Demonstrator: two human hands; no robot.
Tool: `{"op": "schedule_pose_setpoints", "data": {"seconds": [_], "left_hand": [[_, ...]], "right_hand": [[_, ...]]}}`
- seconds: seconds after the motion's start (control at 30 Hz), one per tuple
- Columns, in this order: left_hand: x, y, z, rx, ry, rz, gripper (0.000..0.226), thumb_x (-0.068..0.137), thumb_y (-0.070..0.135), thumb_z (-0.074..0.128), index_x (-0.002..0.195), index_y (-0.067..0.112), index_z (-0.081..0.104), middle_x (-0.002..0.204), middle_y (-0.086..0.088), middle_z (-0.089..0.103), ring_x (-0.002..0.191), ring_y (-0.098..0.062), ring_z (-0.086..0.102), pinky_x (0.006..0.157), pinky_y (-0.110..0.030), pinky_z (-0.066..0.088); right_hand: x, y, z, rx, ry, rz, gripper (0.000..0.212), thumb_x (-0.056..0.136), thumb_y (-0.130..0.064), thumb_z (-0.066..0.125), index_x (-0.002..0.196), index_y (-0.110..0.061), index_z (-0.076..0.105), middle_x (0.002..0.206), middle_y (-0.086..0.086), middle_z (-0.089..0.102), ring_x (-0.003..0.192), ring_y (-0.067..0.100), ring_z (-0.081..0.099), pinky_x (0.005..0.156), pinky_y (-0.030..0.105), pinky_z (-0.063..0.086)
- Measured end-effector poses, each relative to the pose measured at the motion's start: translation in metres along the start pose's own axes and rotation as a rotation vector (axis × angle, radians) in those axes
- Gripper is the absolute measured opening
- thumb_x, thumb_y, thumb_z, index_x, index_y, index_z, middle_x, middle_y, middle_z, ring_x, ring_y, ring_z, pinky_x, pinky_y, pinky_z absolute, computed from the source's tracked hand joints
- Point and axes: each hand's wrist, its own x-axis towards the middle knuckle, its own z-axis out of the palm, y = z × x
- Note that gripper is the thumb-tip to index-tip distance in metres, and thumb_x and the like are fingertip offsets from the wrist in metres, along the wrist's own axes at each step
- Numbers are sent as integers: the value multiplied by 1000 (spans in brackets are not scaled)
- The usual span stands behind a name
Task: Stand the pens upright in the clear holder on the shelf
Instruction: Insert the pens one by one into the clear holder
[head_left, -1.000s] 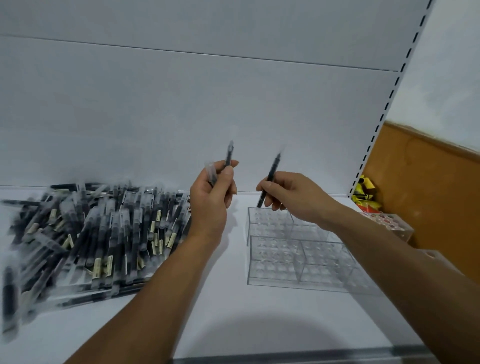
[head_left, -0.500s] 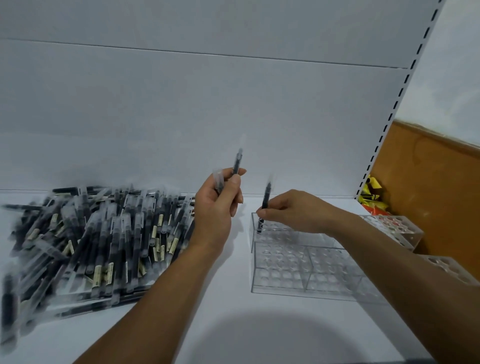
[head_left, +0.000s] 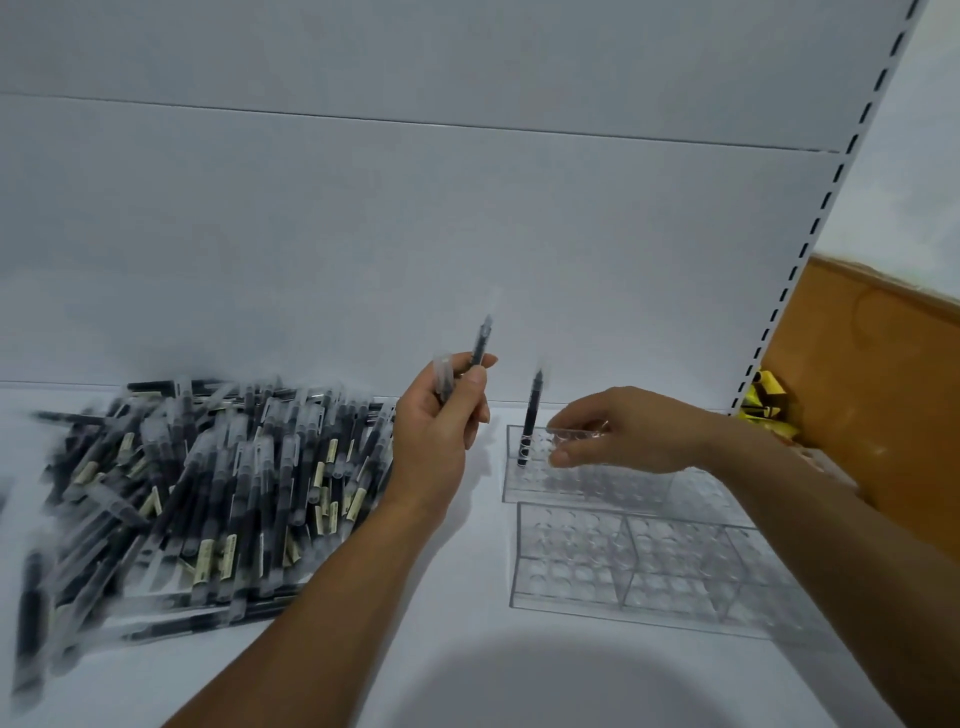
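No text, brand or number can be read anywhere. The small cream label strips (head_left: 205, 558) on the heaped black pens with clear caps (head_left: 249, 467) are too blurred to show any letters. The crumpled yellow packets (head_left: 769, 410) at the far right are too small and soft to tell whether they carry any print.

1 upr. pen (head_left: 531, 415), 2 held pens (head_left: 479, 347), pile (head_left: 208, 483)
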Motion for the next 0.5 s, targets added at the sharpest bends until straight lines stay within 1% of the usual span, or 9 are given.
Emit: {"op": "schedule_pose_setpoints", "data": {"seconds": [0.07, 0.17, 0.23, 0.27, 0.3, 0.37, 0.4, 0.43, 0.5], "left_hand": [[1, 0, -1, -1, 10, -12, 16, 97, 10, 49, 99, 12, 65, 60, -3, 46, 49, -6, 35, 48, -16, 29], [2, -1, -2, 9, 11, -8, 17, 98, 10, 50, 98, 14, 66, 59, -2, 46, 49, -6, 35, 48, -17, 29], [1, 0, -3, 8, 7, -2, 17, 98, 9, 49, 98, 13, 65, 59, -2, 46, 48, -5, 36, 48, -17, 29], [2, 0, -3, 8, 3, 2, 16, 98, 9, 49, 98, 13, 65, 59, -2, 46, 48, -5, 36, 48, -17, 29], [2, 0, -4, 12, -5, 5, 16, 98, 9, 49, 99, 12, 65, 59, -2, 46, 49, -5, 35, 48, -17, 29], [2, -2, -5, 30, -26, 10, 16, 97, 11, 51, 99, 14, 66, 59, -2, 46, 50, -7, 35, 48, -17, 29], [1, -3, -5, 47, -42, 18, 15, 97, 11, 51, 99, 15, 66, 59, -3, 46, 51, -7, 35, 48, -16, 29], [1, -4, -5, 71, -65, 29, 15, 97, 11, 52, 98, 15, 67, 60, -4, 46, 51, -8, 35, 48, -16, 30], [1, -6, -4, 133, -123, 63, 13, 96, 13, 54, 95, 8, 66, 62, -8, 44, 51, -7, 37, 49, -15, 32]], "right_hand": [[9, 0, 2, 24, 11, -5, 56, 82, -59, 63, 129, -28, 61, 123, -15, 62, 106, 3, 55, 90, 22, 40], [18, -2, 2, 23, 28, 15, 62, 83, -58, 62, 136, -28, 55, 138, -11, 56, 117, 6, 51, 96, 22, 36], [13, -4, -3, -21, 85, 29, 63, 82, -59, 63, 137, -29, 53, 139, -12, 53, 123, 8, 49, 101, 23, 35], [7, -6, -7, -27, 154, 18, 62, 82, -59, 64, 135, -30, 54, 135, -14, 55, 120, 6, 51, 101, 24, 37], [1, -9, -11, 1, 249, -9, 56, 81, -58, 65, 129, -32, 58, 127, -16, 59, 112, 2, 55, 98, 23, 42], [-10, -20, -19, 176, 450, -79, 32, 82, -54, 67, 108, -36, 68, 102, -21, 67, 87, -5, 60, 79, 15, 47], [-14, -29, -20, 283, 481, -100, 23, 82, -53, 66, 99, -38, 70, 93, -21, 68, 80, -4, 61, 71, 12, 46], [-16, -37, -21, 372, 464, -119, 20, 83, -52, 65, 95, -38, 71, 89, -20, 69, 77, -2, 63, 67, 13, 47], [-14, -50, -16, 505, 373, -142, 18, 86, -50, 64, 94, -35, 72, 92, -18, 70, 73, 1, 64, 66, 21, 51]]}}
